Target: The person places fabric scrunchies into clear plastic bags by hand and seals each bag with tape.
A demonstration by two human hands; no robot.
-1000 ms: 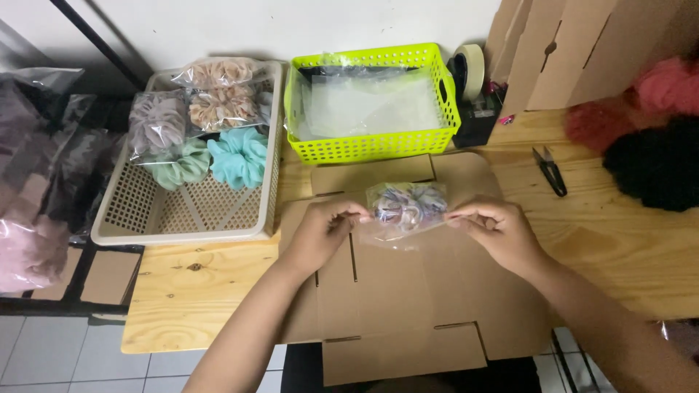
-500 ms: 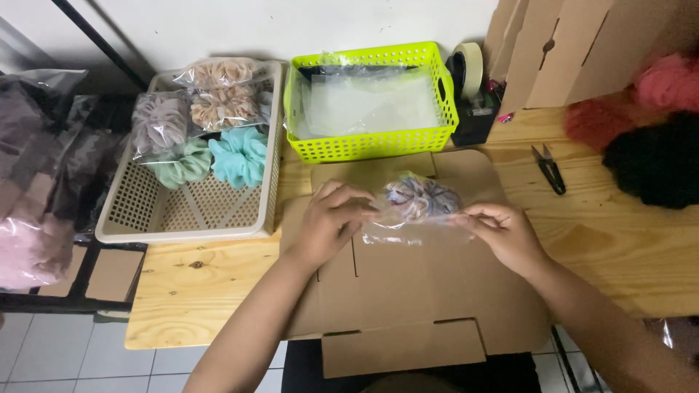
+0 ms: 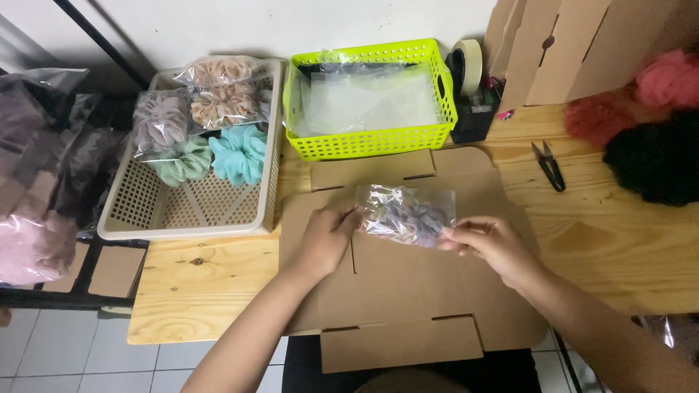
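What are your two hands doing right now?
Left hand: fingers shut on the clear bag.
Right hand: fingers pinch the bag's other end.

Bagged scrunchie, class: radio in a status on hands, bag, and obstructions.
Left hand and right hand both pinch the bag. Bag held above flat cardboard, scrunchie inside. Nothing in the way.

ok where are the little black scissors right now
In the head view the scissors lie on the wooden table to the person's right, between the flat cardboard sheet and the black fluffy pile.
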